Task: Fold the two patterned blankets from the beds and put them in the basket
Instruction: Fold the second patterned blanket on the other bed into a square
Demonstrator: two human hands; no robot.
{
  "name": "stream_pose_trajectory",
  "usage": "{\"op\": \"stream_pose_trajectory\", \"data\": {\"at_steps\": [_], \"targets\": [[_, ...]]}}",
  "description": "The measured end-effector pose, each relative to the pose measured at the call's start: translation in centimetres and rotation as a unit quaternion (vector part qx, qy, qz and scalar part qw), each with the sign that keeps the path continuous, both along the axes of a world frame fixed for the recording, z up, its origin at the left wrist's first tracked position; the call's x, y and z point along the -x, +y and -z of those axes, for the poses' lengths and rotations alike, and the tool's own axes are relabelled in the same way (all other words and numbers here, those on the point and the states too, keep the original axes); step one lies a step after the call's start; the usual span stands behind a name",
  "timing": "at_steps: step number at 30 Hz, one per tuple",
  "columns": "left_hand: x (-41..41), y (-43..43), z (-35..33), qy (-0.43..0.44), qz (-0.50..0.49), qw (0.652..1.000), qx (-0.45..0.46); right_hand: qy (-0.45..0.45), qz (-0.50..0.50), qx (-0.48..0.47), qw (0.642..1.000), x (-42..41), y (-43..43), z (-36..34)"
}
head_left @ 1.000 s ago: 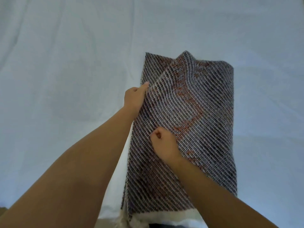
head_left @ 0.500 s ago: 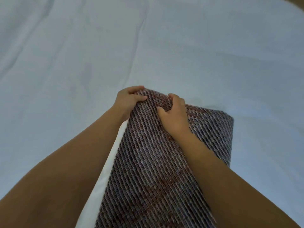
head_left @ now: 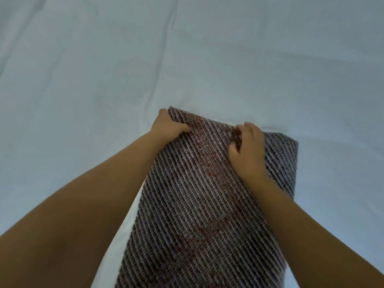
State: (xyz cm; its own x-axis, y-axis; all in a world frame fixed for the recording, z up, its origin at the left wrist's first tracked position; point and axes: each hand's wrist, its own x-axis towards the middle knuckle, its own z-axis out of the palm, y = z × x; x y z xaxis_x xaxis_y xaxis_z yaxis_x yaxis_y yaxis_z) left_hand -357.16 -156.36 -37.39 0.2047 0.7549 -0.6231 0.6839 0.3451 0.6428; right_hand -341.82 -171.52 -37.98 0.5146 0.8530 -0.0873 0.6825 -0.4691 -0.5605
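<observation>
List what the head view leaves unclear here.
- Blanket: near end cut off by the bottom edge.
- Left hand: fingers hidden under the blanket's far corner.
- Right hand: fingertips blurred, buried in the cloth.
- Basket, second blanket: outside the frame.

The sheet (head_left: 104,69) lies flat and bare beyond the blanket (head_left: 197,204), and wide to its left and right, so I could pass there. The folded blanket fills the middle between my forearms. My left hand (head_left: 168,126) and right hand (head_left: 247,150) grip its far edge.
</observation>
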Motion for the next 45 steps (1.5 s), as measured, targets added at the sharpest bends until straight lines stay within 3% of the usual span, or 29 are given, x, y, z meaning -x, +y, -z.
{"op": "stream_pose_trajectory", "data": {"at_steps": [3, 6, 9, 12, 15, 19, 30, 36, 42, 45], "targets": [[-0.8, 1.2, -1.5, -0.008, 0.011, 0.999, 0.049, -0.067, 0.014, 0.143, 0.987, -5.8, -1.8, -0.1], [-1.2, 1.8, -3.4, -0.028, 0.060, 0.997, 0.046, -0.016, -0.009, 0.302, 0.953, -9.8, -1.7, -0.9], [-1.5, 1.2, -4.9, -0.041, 0.083, 0.995, 0.029, 0.001, -0.043, 0.356, 0.933, -11.2, -0.8, -2.1], [-1.3, 0.1, -6.0, -0.061, 0.074, 0.995, -0.009, -0.047, -0.033, 0.332, 0.941, -11.2, -1.0, -3.1], [-0.3, -1.1, -7.1, -0.090, 0.043, 0.992, -0.077, -0.123, 0.027, 0.252, 0.960, -10.2, -3.1, -4.6], [1.3, -3.6, -9.1, -0.112, 0.040, 0.981, -0.151, -0.215, 0.019, 0.145, 0.965, -8.1, -6.9, -6.5], [9.0, -12.7, -15.4, -0.175, 0.029, 0.963, -0.202, -0.261, 0.019, 0.063, 0.963, -0.3, -18.6, -13.5], [17.9, -22.4, -14.2, -0.067, 0.107, 0.933, -0.338, -0.222, -0.034, 0.007, 0.974, 7.1, -28.3, -14.2], [27.5, -32.1, -8.3, 0.026, 0.267, 0.851, -0.452, -0.232, -0.155, 0.103, 0.955, 12.8, -36.1, -10.6], [29.9, -35.1, -5.0, 0.064, 0.331, 0.831, -0.443, -0.224, -0.185, 0.121, 0.949, 14.9, -39.3, -7.7]]}}
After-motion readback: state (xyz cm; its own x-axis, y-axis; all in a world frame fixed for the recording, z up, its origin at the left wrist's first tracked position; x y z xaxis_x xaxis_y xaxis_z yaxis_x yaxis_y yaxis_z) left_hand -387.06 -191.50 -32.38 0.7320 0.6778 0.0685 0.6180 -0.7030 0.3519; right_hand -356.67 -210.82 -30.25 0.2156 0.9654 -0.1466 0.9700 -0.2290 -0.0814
